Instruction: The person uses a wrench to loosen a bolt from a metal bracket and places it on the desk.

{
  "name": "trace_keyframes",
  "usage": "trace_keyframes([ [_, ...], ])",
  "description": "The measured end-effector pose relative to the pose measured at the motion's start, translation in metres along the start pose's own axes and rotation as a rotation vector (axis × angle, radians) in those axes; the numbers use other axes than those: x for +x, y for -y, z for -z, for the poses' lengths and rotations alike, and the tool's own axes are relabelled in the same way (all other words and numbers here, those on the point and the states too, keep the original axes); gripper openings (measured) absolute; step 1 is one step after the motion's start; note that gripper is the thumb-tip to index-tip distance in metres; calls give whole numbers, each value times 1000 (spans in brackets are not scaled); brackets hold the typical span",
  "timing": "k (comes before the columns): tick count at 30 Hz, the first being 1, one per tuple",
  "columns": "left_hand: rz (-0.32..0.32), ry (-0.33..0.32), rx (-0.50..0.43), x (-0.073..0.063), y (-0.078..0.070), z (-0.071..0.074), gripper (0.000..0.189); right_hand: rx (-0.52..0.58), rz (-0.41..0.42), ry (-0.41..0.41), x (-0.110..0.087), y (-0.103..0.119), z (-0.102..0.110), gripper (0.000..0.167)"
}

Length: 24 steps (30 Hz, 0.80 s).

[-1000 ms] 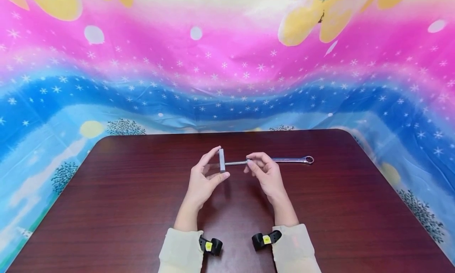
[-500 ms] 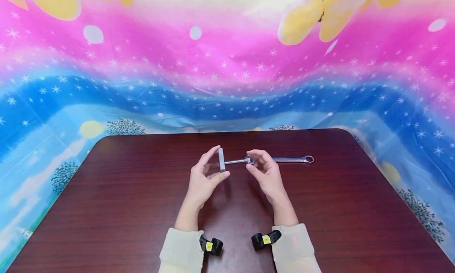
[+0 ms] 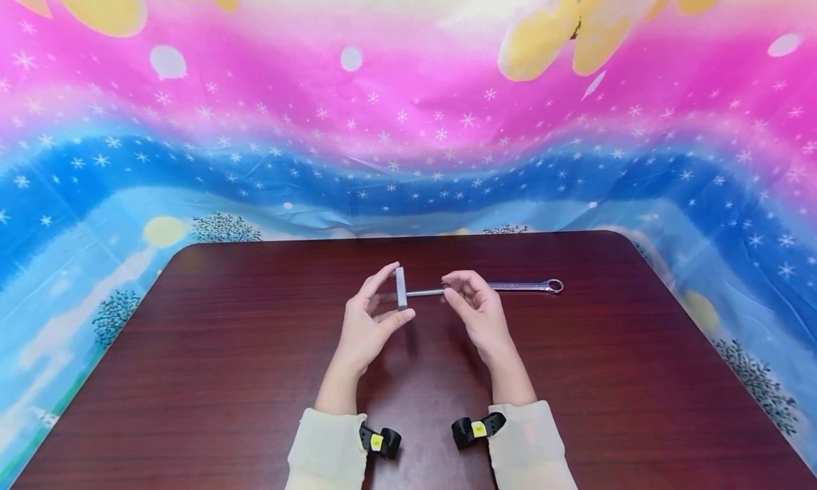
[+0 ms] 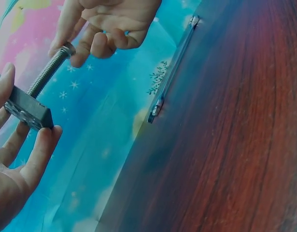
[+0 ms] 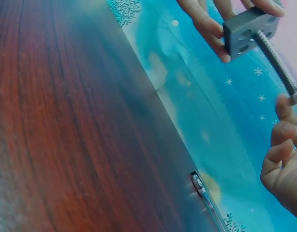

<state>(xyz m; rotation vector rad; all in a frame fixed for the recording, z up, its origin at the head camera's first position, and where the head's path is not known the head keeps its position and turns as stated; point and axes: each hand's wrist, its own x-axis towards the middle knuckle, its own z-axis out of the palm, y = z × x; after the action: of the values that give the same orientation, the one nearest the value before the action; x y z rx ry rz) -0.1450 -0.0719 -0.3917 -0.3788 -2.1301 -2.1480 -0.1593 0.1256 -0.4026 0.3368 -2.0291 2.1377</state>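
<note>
My left hand [image 3: 364,330] grips a small grey metal block [image 3: 401,288] between thumb and fingers, above the table. In the right wrist view several holes show in the block's face [image 5: 246,33]. A long threaded bolt [image 3: 424,293] juts from the block toward the right, its inner end hidden in it. Thumb and fingers of my right hand [image 3: 481,320] pinch the bolt's head, largely covered in the head view. The left wrist view shows that head [image 4: 67,49] at the right fingertips, with bare thread between it and the block.
A shiny combination wrench [image 3: 526,287] lies on the dark red wooden table [image 3: 223,362], behind and right of my right hand, which hides part of it. A printed cloth [image 3: 408,142] hangs around the table's far and side edges.
My right fingers come off the bolt head half a second ago, leaving it visible, and now pinch it again. The left hand and block stay nearly still, shifting slightly right.
</note>
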Motion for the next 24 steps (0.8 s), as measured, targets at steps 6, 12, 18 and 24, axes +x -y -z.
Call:
trace_keyframes([
  [6, 4, -18, -13, 1, -1, 2, 72, -11, 23, 35, -1, 1, -2, 28],
  [12, 12, 1, -5, 1, -3, 1, 72, 36, -26, -8, -1, 0, -2, 24],
  [18, 13, 4, 4, 1, -1, 2, 72, 11, 6, -13, 0, 0, -2, 21],
  [24, -9, -23, -14, 1, -1, 4, 73, -45, 54, 52, 0, 1, -1, 26],
])
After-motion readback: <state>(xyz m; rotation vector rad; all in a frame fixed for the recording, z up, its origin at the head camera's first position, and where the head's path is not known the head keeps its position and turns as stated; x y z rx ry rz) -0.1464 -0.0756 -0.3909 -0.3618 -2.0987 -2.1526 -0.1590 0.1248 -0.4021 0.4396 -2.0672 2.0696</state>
